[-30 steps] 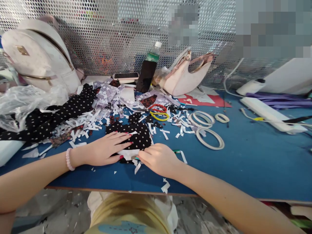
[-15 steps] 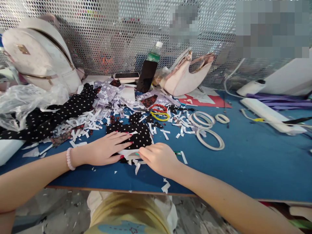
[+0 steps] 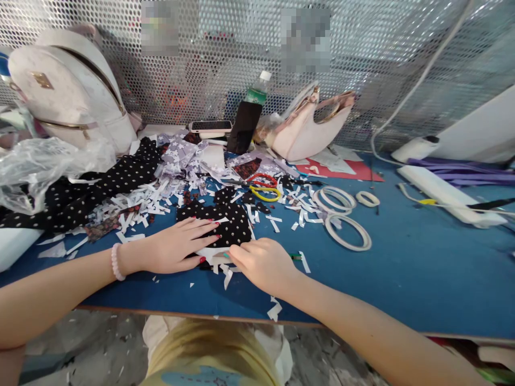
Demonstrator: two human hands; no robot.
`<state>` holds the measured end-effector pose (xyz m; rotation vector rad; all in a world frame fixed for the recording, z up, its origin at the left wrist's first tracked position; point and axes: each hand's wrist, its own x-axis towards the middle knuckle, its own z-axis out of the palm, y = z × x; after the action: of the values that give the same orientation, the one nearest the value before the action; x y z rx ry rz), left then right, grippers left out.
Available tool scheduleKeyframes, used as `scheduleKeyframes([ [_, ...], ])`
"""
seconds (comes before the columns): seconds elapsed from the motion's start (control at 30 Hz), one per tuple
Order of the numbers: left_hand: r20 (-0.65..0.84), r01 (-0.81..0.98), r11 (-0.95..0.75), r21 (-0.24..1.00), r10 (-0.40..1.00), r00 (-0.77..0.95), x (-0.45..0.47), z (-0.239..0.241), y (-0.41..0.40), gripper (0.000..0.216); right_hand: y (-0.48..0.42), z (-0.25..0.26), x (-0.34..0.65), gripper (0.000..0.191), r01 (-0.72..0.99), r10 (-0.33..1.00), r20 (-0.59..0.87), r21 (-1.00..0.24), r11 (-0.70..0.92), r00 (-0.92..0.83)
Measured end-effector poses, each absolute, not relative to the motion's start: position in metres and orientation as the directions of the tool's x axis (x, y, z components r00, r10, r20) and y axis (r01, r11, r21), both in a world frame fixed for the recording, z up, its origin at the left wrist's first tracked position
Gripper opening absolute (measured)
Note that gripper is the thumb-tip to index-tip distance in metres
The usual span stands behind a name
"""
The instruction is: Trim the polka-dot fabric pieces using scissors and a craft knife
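My left hand [image 3: 173, 244] lies flat with fingers spread on a piece of black polka-dot fabric [image 3: 231, 222]. White backing or paper [image 3: 211, 251] shows along the near edge of this piece. At its near right corner my right hand [image 3: 263, 262] is closed, thumb and fingers pressed together against that edge. A small teal spot shows at the right fingertips; whatever they hold is mostly hidden. Just right of this hand, a green-ended thing [image 3: 295, 257] lies beside a white strip. Scissors [image 3: 263, 187] with red and yellow handles lie beyond the fabric.
White paper strips [image 3: 137, 206] and fabric scraps litter the blue table [image 3: 402, 279]. Rolls of tape [image 3: 348, 231] lie to the right. At the back stand a backpack [image 3: 76, 96], a dark phone [image 3: 244, 127], a bottle [image 3: 257, 92] and a handbag [image 3: 309, 131].
Both hands keep nearly the same place and pose on the fabric. The view has shifted very slightly.
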<state>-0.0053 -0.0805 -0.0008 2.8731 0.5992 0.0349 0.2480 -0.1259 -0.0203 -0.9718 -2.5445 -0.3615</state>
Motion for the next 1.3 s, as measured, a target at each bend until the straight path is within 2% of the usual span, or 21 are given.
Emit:
scheduleKeyframes([
  [0.53, -0.036, 0.387, -0.906, 0.171, 0.387, 0.921, -0.0045, -0.0011, -0.0794, 0.053, -0.1259, -0.0196, 0.2482, 0.037, 0.656, 0.552, 0.461, 0.091, 0.749, -0.695],
  [0.9, -0.016, 0.378, -0.912, 0.161, 0.381, 0.925, -0.0036, -0.0011, -0.08, 0.052, -0.1303, -0.0176, 0.251, 0.031, 0.616, 0.458, 0.498, 0.214, 0.758, -0.736],
  [1.13, -0.013, 0.383, -0.908, 0.17, 0.386, 0.922, -0.0045, -0.001, -0.0802, 0.052, -0.1285, -0.0191, 0.2508, 0.033, 0.622, 0.472, 0.5, 0.184, 0.761, -0.726],
  [1.3, -0.008, 0.374, -0.91, 0.176, 0.379, 0.925, -0.0052, -0.0018, -0.0796, 0.052, -0.1267, -0.0188, 0.2506, 0.037, 0.627, 0.51, 0.489, 0.102, 0.772, -0.708],
])
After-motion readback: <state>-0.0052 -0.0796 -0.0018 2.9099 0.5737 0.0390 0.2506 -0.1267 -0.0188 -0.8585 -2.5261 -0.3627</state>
